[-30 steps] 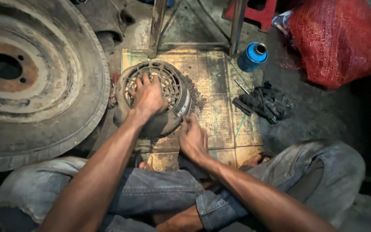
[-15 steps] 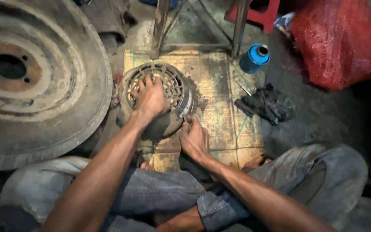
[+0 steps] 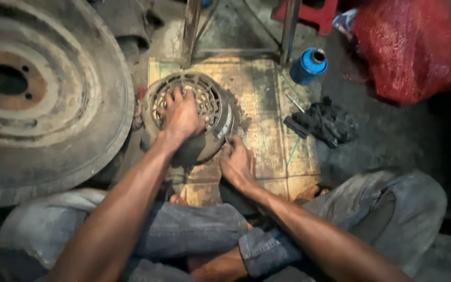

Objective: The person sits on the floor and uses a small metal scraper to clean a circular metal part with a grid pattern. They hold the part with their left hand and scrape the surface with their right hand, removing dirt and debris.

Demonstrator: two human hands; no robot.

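1. Left hand (image 3: 181, 116): palm down, fingers spread and pressed flat on top of the round grated metal cover (image 3: 186, 117). Not gripping, just bearing on the grille. Forearm runs in from bottom left, wrist straight.
2. Right hand (image 3: 238, 163): fingers curled tight, fingertips up against the cover's near right rim. Looks pinched on something small and thin at the rim; can't tell what it is, too small and dark.
3. Right forearm comes in from bottom right, crossing over the person's jeans-clad knee (image 3: 267, 250). Wrist bent slightly toward the cover.
4. Cover location: sits at the far left corner of the flattened cardboard sheet (image 3: 267, 104) on the floor, overhanging its left edge a little. Dark grit lies on the cardboard just beside the cover's right side.
5. Large dusty tyre on rusty rim (image 3: 32, 99): lying flat left of the cover, tread close to the cover's left side; contact not clear.
6. Blue spool (image 3: 309, 66): off the cardboard's far right corner, on its side.
7. Dark rag bundle (image 3: 325, 122): just past the cardboard's right edge, well apart from both hands.
8. Red mesh sack (image 3: 411, 49): far right, beyond the rag.
9. Two metal legs (image 3: 190, 31) stand at the cardboard's far edge.
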